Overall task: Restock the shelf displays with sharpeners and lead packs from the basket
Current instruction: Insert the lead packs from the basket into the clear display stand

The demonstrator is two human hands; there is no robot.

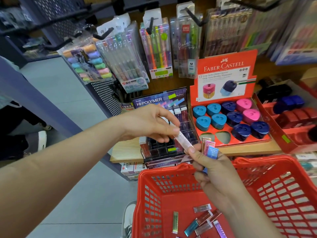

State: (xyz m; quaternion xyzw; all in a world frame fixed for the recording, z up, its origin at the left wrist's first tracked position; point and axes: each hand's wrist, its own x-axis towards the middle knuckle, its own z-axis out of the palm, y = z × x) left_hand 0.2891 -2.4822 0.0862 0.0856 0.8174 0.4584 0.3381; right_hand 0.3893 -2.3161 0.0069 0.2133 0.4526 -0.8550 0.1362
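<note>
your left hand (151, 124) and right hand (216, 172) are bare, with short, plain nails. the left forearm (68, 160) and right forearm (245, 210) are uncovered along all you can see of them. low down on the floor shows your shoe (128, 219), a pale grey-white sneaker with laces over its top.

Pale lead pack (183, 140) tilted above lead display (159, 152); three packs (210, 147) fanned beside it; loose packs (202, 220) on red basket (171, 170) floor; ten sharpeners (229, 117) in tray (243, 143).
</note>
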